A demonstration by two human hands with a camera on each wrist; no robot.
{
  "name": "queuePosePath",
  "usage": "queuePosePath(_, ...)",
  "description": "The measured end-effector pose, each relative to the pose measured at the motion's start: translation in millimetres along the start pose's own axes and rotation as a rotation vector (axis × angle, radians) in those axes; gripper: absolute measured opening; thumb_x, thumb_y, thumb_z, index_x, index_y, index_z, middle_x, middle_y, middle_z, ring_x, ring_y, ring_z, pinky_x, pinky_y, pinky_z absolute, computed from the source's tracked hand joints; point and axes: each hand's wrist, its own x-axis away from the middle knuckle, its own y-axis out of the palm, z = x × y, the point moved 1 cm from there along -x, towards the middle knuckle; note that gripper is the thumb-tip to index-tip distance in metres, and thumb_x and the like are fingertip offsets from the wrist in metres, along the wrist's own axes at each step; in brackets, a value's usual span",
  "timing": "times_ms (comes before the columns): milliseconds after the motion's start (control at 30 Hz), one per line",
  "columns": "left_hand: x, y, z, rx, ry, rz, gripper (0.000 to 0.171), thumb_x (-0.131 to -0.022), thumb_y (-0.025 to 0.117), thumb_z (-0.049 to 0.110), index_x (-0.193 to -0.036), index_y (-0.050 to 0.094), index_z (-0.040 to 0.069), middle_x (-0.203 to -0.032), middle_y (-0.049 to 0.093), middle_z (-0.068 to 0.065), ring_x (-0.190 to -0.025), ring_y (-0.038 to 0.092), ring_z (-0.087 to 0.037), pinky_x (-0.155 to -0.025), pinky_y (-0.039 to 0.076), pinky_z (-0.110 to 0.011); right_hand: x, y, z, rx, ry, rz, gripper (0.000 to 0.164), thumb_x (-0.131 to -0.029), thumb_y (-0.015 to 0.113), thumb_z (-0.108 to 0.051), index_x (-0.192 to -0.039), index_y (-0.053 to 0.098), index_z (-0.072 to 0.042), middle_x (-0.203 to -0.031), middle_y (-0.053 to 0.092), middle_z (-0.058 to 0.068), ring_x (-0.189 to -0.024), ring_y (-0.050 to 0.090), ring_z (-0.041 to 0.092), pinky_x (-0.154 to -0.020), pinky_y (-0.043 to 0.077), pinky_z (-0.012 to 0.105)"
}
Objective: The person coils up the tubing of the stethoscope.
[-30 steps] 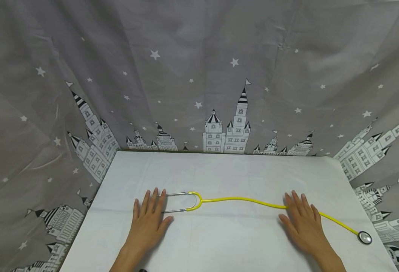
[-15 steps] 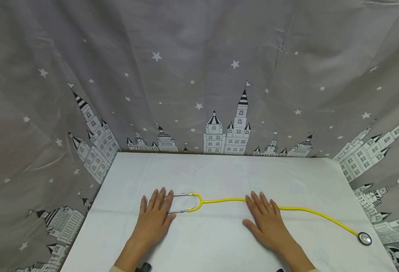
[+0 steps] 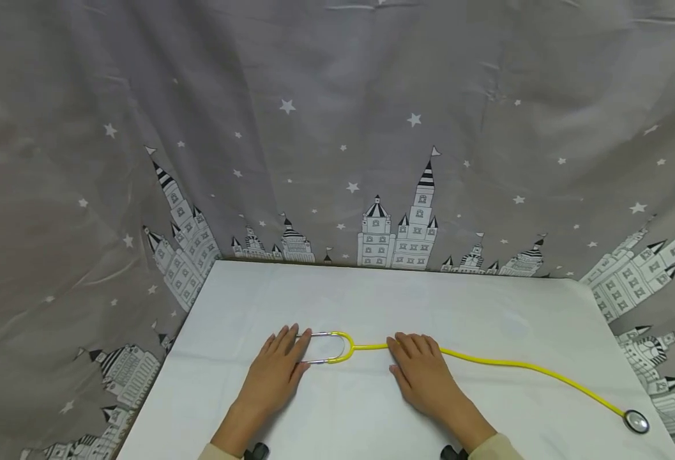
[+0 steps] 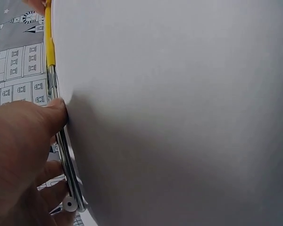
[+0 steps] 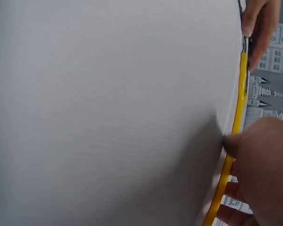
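A yellow stethoscope (image 3: 486, 361) lies stretched across the white table, its metal ear tubes (image 3: 321, 333) at the left and its round chest piece (image 3: 636, 421) at the far right. My left hand (image 3: 274, 370) rests over the ear tubes, thumb at the near one and fingers across the far one. In the left wrist view the thumb (image 4: 59, 110) touches the metal, and a white ear tip (image 4: 70, 203) shows below. My right hand (image 3: 423, 377) lies over the yellow tubing just past the fork. Its thumb (image 5: 232, 143) is on the near side, its fingers beyond the tubing.
A grey curtain (image 3: 314, 166) with printed castles and stars hangs behind the table and along both sides. The white table top (image 3: 429, 300) ends at the curtain. Dark wrist devices (image 3: 258, 451) sit by the cuffs.
My right hand has slid left along the tubing toward the fork, its fingers now drawn closer together. My left hand has shifted slightly right over the ear tubes. The view has tilted a little.
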Motion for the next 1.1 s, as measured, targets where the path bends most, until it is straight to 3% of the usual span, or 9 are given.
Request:
queuePosePath(167,-0.6,-1.1,-1.0,0.012,0.017,-0.001,0.064,-0.104,0.071,0.038,-0.161,0.051,0.015,-0.166,0.05,-0.016,-0.158,0.044,-0.038,-0.13,0.038,-0.055,-13.8,-1.5,-3.2,0.107,-0.029,0.133,0.034,-0.101,0.075,-0.027,-0.132,0.068,-0.014,-0.124,0.07,0.004,-0.111,0.064,0.026,-0.101,0.056,0.046)
queuePosePath(333,-1.1,-0.7,-0.9,0.031,0.031,-0.011,0.067,-0.103,0.072,0.039,-0.161,0.05,0.014,-0.167,0.05,-0.012,-0.158,0.045,-0.035,-0.13,0.037,-0.054,-17.3,-7.0,-2.3,0.095,-0.012,0.19,0.023,-0.093,0.085,-0.019,-0.111,0.072,-0.015,-0.102,0.071,-0.001,-0.092,0.063,0.019,-0.08,0.056,0.035)
queuePosePath(667,-3.7,-0.7,-1.4,0.039,0.043,-0.022,0.077,-0.1,0.073,0.048,-0.163,0.047,0.014,-0.168,0.049,-0.011,-0.158,0.045,-0.035,-0.131,0.036,-0.054,-18.5,-17.6,-0.9,0.014,-0.024,0.279,0.019,-0.089,0.088,-0.013,-0.102,0.075,-0.018,-0.095,0.069,-0.005,-0.083,0.06,0.015,-0.071,0.052,0.031)
queuePosePath(1100,-7.8,-0.3,-1.2,0.06,0.064,-0.013,0.078,-0.099,0.074,0.047,-0.164,0.046,0.013,-0.167,0.051,-0.012,-0.157,0.047,-0.036,-0.129,0.038,-0.055,-17.2,-35.4,-0.9,-0.045,-0.044,0.371,0.017,-0.09,0.085,-0.008,-0.102,0.075,-0.016,-0.098,0.07,-0.004,-0.085,0.062,0.017,-0.073,0.056,0.033)
